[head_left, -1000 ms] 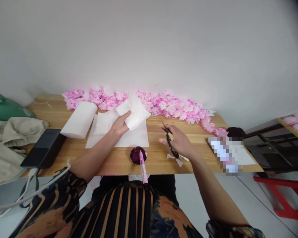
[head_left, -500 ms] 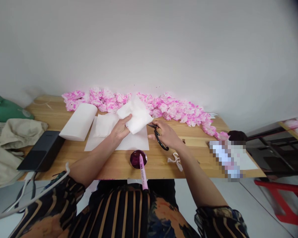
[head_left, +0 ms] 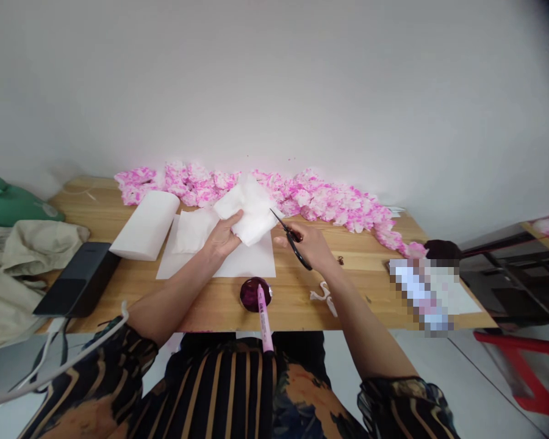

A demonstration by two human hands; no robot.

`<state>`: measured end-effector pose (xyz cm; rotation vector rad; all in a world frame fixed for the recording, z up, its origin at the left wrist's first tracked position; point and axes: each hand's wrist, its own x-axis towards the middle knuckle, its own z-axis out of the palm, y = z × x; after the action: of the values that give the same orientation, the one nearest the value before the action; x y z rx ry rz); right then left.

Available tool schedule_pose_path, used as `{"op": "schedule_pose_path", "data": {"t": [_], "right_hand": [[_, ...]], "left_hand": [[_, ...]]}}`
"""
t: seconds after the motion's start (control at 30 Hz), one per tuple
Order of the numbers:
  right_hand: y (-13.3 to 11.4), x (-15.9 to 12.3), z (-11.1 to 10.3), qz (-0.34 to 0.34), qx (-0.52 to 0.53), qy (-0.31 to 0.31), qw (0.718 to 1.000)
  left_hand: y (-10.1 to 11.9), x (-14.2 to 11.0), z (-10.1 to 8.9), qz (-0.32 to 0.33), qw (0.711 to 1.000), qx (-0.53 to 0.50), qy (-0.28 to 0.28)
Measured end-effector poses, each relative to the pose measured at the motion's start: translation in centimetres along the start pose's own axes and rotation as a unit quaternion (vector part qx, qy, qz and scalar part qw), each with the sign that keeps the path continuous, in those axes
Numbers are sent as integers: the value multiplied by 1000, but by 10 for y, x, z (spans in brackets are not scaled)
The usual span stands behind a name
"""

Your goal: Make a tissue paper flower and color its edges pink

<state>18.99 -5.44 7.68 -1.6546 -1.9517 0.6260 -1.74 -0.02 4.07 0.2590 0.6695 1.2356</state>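
White tissue paper [head_left: 251,216], folded and loose at its edges, is pinched in my left hand [head_left: 225,236] above the table, thumb on top. My right hand [head_left: 310,245] grips black-handled scissors [head_left: 293,242], whose blades point up and left at the tissue's right edge. Whether the blades touch the tissue I cannot tell. Beneath lies a flat white sheet [head_left: 251,263] with a folded stack of tissue [head_left: 191,231] on it. Close to the table's front edge, a pink marker [head_left: 264,317] leans across a small dark purple dish [head_left: 251,296].
Pink-and-white paper flowers [head_left: 333,204] line the wall. On the left are a white paper roll [head_left: 146,225], a black box [head_left: 77,277] with cables and a beige cloth [head_left: 41,250]. White string [head_left: 323,296] lies near my right forearm. A red stool [head_left: 526,366] stands at the right.
My right hand has turned the scissors, so the blades now point up toward the tissue and show more of their length. The left hand and tissue have hardly moved.
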Motion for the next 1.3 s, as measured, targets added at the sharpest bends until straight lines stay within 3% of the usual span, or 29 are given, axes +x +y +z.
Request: {"op": "schedule_pose_path", "data": {"t": [0.5, 0.63, 0.9, 1.3], "right_hand": [[12, -3, 9, 37, 92, 34, 994], [9, -4, 5, 37, 70, 27, 997], [5, -2, -3, -1, -31, -46, 998], [-6, 3, -1, 4, -4, -17, 1000]], "left_hand": [[-1, 2, -2, 6, 1000, -12, 3], [-1, 3, -3, 9, 1000, -13, -4], [-1, 0, 0, 8, 1000, -1, -16], [-6, 4, -6, 2, 999, 19, -36]]}}
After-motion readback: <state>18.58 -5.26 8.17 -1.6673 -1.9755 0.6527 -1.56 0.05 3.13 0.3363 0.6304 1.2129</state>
